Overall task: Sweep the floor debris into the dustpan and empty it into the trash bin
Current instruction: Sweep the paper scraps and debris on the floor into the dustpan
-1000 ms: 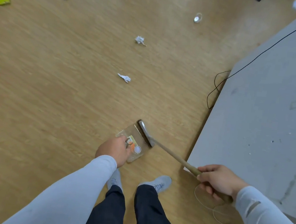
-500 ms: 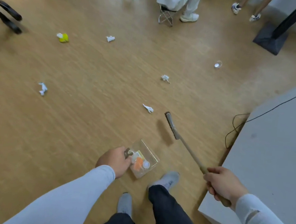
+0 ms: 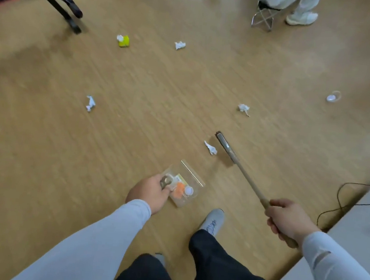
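The crumpled paper scrap [image 3: 210, 147] nearest the person is lying on the wooden floor [image 3: 136, 117], just beside the broom head [image 3: 224, 143] on its left side and between that head and the open mouth of the clear dustpan [image 3: 186, 185]. That lineup is likely deliberate: the broom head is sitting behind the scrap so that a pull toward the feet would be driving it straight into the pan.

The dustpan is resting low, with its metal-edged lip facing the scrap, already carrying an orange piece [image 3: 179, 190] and a small white round lid [image 3: 188, 191]. The left hand [image 3: 149, 193] is gripping the pan's handle, fingers curled round it, steadying the lip so nothing is slipping underneath. The right hand [image 3: 287, 217] is wrapping its fingers round the wooden broom handle [image 3: 250, 182] close to its top end, well apart from the scrap, so the long shaft is giving reach.

Farther out, more debris is waiting: a paper wad [image 3: 243, 108], another wad [image 3: 180, 45], a twisted scrap [image 3: 90, 103], a yellow piece with white paper [image 3: 123, 40], and what appears to be a clear plastic lid [image 3: 333, 96], though it is blurred. No trash bin is showing here.
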{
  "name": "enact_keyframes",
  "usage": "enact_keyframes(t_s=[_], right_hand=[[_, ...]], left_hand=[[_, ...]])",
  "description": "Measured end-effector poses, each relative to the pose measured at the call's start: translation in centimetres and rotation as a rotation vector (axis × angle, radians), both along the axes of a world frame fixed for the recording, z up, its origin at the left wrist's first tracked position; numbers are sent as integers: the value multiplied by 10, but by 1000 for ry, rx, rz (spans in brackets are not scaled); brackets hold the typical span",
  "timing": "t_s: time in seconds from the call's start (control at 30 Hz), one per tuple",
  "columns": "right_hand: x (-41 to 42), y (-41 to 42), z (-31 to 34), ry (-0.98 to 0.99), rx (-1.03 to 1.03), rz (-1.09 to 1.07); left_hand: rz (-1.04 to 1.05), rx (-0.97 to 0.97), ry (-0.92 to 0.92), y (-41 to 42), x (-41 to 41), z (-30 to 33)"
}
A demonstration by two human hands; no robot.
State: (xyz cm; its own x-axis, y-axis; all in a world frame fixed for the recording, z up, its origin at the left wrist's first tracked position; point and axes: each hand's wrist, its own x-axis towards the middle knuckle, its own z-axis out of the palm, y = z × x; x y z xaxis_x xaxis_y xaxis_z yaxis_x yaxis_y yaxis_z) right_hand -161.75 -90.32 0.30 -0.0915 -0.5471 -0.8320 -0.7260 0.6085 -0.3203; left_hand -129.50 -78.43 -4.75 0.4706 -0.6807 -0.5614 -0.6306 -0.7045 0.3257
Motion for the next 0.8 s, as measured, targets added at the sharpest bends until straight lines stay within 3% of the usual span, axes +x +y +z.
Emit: enact_keyframes(t_s=[0.33, 0.67, 0.8], right_hand=[[27, -126, -15, 93, 12, 178], [81, -137, -54, 186, 104, 357], [63, -138, -27, 110, 236, 459]], left_hand=[[-3, 57, -29, -105, -2, -45], [-5, 96, -56, -136, 39, -56], [-3, 72, -52, -133, 31, -55]])
